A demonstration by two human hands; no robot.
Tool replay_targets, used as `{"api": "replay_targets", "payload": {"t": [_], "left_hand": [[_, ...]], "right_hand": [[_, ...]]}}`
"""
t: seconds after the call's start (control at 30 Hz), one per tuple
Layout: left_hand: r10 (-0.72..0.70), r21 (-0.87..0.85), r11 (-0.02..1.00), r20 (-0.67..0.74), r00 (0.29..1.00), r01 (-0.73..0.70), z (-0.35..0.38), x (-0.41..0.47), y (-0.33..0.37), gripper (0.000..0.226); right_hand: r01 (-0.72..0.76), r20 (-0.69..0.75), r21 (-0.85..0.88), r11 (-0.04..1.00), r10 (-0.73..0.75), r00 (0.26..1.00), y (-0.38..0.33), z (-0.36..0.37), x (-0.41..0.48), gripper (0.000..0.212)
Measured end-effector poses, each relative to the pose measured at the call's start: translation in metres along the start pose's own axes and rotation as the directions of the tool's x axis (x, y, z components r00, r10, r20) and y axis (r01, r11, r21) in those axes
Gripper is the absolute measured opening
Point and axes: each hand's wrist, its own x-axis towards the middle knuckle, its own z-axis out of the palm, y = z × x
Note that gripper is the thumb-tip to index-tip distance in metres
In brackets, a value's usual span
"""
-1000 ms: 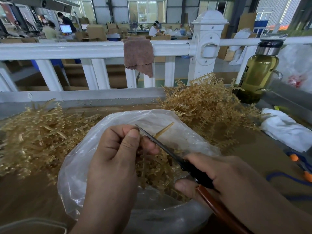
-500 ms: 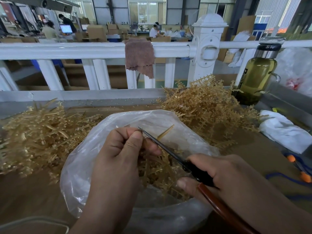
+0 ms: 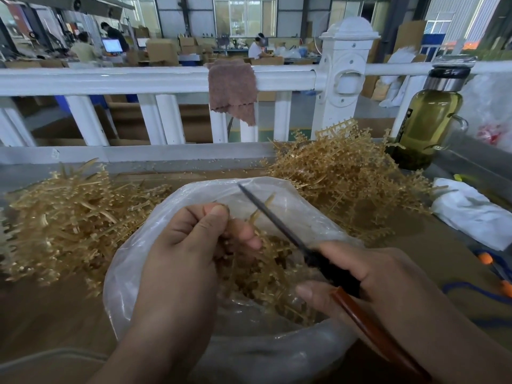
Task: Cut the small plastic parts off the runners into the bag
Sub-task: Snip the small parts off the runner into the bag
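Observation:
A clear plastic bag (image 3: 130, 275) lies open in front of me, with several tan plastic pieces in it. Over its mouth my left hand (image 3: 182, 261) pinches a tan runner (image 3: 260, 212) between thumb and fingers. My right hand (image 3: 388, 284) grips scissors (image 3: 279, 228) by their red-brown handles; the dark blades point up and left past the runner's tip, and look closed. Tan runners lie in one heap (image 3: 63, 217) at the left and another heap (image 3: 346, 178) at the back right.
A white railing (image 3: 155, 79) with a brown cloth (image 3: 232, 90) draped over it runs along the table's far side. A bottle of green liquid (image 3: 426, 120) stands at the back right. White cloth (image 3: 471, 212) and blue-orange items (image 3: 496, 273) lie at the right.
The scissor tips have moved right, away from my left thumb, and now cross the runner's far end. My left hand has stayed over the bag.

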Motion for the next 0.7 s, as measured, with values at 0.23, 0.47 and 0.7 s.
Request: {"api": "replay_targets", "payload": {"t": [0.23,0.47,0.7], "left_hand": [[-0.294,-0.283,0.9,0.166,0.941,0.331,0.005,0.001,0.011,0.02],[-0.252,-0.402,0.838,0.313,0.916,0.368,0.006,-0.001,0.014,0.025],[-0.075,-0.45,0.862,0.346,0.935,0.235,0.006,0.001,0.005,0.046]], "right_hand": [[0.002,-0.193,0.382,0.924,0.078,0.978,0.003,0.003,0.002,0.049],[0.058,-0.259,0.669,0.741,0.159,0.953,0.016,0.019,0.006,0.063],[0.067,-0.204,0.77,0.634,0.145,0.968,0.022,0.024,0.01,0.065]]}}
